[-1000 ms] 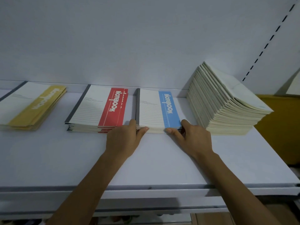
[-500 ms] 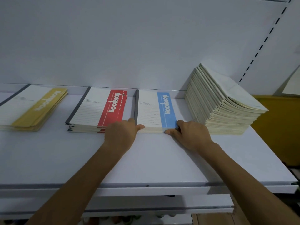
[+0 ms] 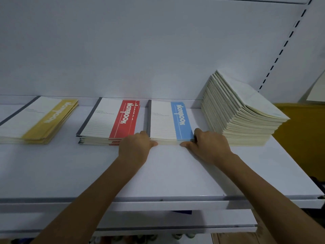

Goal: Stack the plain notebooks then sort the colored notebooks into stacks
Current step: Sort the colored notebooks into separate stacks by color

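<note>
White word "Notebook" running lengthwise down the band of the red-banded notebook (image 3: 123, 118), same white "Notebook" on the blue-banded notebook (image 3: 181, 118), "Notebook" again, blurred, on the yellow-banded notebook (image 3: 52, 115), small grey print on the white covers too small to read

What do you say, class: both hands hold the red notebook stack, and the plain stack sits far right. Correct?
Not quite. The head view shows the left hand and right hand holding the blue notebook stack, not the red notebook stack; the plain stack does sit far right.
</note>
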Demonstrator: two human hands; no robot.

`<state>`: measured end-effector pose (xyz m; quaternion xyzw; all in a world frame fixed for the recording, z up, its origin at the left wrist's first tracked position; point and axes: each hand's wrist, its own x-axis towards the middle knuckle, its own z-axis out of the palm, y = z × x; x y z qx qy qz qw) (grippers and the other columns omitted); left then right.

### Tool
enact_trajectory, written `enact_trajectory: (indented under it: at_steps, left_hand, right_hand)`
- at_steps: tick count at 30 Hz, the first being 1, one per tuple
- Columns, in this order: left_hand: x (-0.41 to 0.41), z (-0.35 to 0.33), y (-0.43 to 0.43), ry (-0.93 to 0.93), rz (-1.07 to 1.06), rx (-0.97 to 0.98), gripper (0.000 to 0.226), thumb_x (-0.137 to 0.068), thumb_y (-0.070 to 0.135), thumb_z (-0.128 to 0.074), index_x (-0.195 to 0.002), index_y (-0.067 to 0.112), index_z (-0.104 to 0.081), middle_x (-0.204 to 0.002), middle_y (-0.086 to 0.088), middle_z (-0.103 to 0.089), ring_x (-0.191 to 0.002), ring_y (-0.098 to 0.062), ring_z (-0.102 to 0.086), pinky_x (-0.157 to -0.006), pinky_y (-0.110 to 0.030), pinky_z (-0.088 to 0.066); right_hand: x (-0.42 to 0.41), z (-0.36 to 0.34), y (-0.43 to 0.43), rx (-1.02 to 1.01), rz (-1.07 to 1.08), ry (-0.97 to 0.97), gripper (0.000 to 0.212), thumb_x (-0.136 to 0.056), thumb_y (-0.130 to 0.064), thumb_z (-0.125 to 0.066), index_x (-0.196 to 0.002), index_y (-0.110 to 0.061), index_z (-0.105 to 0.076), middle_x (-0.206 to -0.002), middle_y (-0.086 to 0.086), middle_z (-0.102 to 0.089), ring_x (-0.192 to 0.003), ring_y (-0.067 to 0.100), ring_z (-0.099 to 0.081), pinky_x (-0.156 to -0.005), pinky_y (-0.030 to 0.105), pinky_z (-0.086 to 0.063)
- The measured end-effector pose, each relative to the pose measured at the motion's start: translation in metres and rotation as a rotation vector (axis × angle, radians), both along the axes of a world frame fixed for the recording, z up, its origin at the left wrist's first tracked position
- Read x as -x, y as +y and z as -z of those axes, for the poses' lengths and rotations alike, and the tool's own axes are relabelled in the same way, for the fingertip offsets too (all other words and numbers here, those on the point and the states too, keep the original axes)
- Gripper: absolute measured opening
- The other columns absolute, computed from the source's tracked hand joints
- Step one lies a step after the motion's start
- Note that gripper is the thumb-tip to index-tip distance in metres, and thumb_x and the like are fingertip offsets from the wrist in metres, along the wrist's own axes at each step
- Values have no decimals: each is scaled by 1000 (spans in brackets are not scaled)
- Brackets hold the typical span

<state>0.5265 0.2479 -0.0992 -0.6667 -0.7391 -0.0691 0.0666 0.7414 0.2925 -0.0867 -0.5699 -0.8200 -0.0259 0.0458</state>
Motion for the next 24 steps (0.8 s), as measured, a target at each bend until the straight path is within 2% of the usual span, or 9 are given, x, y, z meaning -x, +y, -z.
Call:
enact_trajectory:
  at_steps: [4,5,8,11,14,16,20,22,24]
  left_hand:
    - [9,6,1,-384,27,-16,31,-94,45,-48,-86,15,-46,-72,6,-52,-69,-15,-52,-56,-22,-35]
    - [11,7,-2,-412,54,-42,31,-94,44,-49,-84,15,-45,-70,8,-50,-67,-14,-51,-53,-21,-34]
    - [9,3,1,-196,76,2,34,-96,45,-44,-100,11,-48,-86,-1,-60,-76,-17,-55,-63,-23,-39]
    - [7,-3,4,-82,57,68,36,-98,43,-40,-111,11,-46,-99,-4,-63,-87,-20,-61,-67,-24,-39]
    - [10,-4,-2,-69,122,16,44,-96,51,-32,-105,11,-46,-76,4,-51,-68,-12,-51,-59,-19,-34]
    - [9,-5,0,-66,117,20,47,-97,51,-26,-104,9,-47,-68,6,-40,-64,-12,-46,-58,-21,-36]
    - [5,-8,2,-101,32,108,46,-99,47,-27,-113,8,-47,-86,-3,-56,-84,-20,-60,-70,-26,-45]
    - [8,-5,0,-162,53,97,47,-97,50,-31,-112,9,-49,-91,-4,-60,-81,-18,-58,-68,-25,-43]
    - [10,-6,2,-142,63,145,43,-97,48,-37,-114,10,-47,-100,-4,-62,-87,-19,-59,-68,-25,-41]
  right_hand:
    - [1,6,0,3,-5,122,48,-90,-64,-42,-90,-16,-36,-86,2,-61,-66,20,-48,-52,30,-34]
    - [0,7,-2,7,1,156,49,-88,-65,-42,-91,-17,-36,-84,1,-60,-67,19,-49,-53,29,-35]
    - [0,6,-1,25,-5,97,52,-86,-70,-40,-92,-19,-33,-77,-5,-50,-65,16,-47,-48,25,-29]
    - [4,4,3,14,-5,92,54,-85,-72,-37,-91,-18,-36,-79,-2,-55,-63,15,-48,-49,26,-30]
    - [3,5,1,35,20,125,55,-82,-75,-37,-91,-21,-34,-71,-8,-46,-56,7,-41,-47,24,-26]
    - [4,7,1,25,23,121,56,-83,-76,-34,-91,-20,-34,-69,-8,-44,-56,8,-41,-47,24,-27]
    - [6,8,2,35,39,133,59,-80,-78,-37,-91,-21,-36,-70,-8,-45,-58,9,-44,-48,24,-29]
    - [5,5,-1,55,40,95,60,-77,-78,-43,-91,-21,-36,-73,-7,-47,-63,13,-47,-51,26,-31]
    - [5,2,-3,8,33,16,58,-80,-75,-43,-90,-19,-35,-76,-4,-51,-64,16,-48,-53,27,-32]
